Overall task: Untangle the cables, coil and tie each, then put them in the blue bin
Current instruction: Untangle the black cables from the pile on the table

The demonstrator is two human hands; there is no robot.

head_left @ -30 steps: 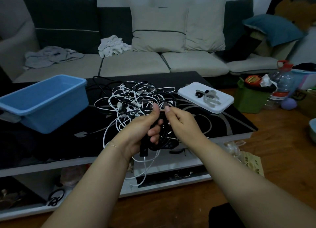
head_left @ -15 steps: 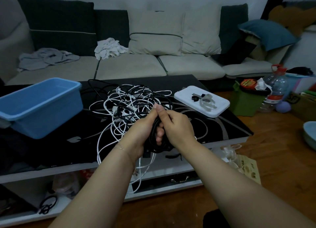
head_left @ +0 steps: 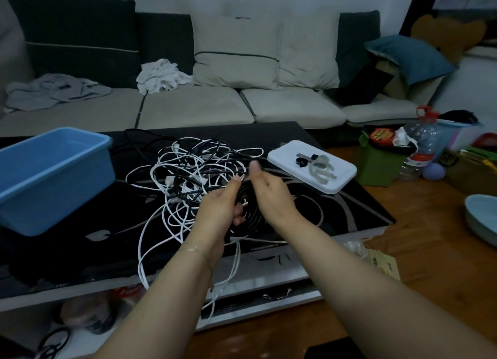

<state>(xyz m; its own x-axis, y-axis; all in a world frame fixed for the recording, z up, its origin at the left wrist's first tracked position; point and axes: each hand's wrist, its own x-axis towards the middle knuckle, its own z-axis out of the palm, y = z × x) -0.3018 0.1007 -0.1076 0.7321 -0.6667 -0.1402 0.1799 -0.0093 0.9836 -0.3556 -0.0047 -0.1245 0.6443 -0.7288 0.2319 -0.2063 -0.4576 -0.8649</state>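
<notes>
Between the two hands, just above the near part of the dark surface [head_left: 336, 210], hangs a black cable coil [head_left: 248, 210], and the step in hand looks like coiling: one black cable is being wound into loops while most of the job waits. The left hand [head_left: 219, 209] grips the coil from its left side, fingers curled round the stacked loops with the thumb up on top. The right hand [head_left: 271, 194] sits touching the coil's right edge; its thumb and forefinger seem to pinch a black strand at the top, though the dim light makes the exact hold hard to read. Beyond the left hand lies the tangle of cables [head_left: 193, 170], white and black cords looped through one another, with white strands trailing toward the person and over the surface's front edge. The black strand seems to run back into that heap, so the next move probably calls for drawing it free without dragging the white cords along, then laying another loop onto the coil. Just beyond the right hand, a white lid [head_left: 341, 175] carries what look like ties [head_left: 317, 165] for binding. Well to the left of the left hand stands the blue bin [head_left: 53, 186], nothing visible in it.
</notes>
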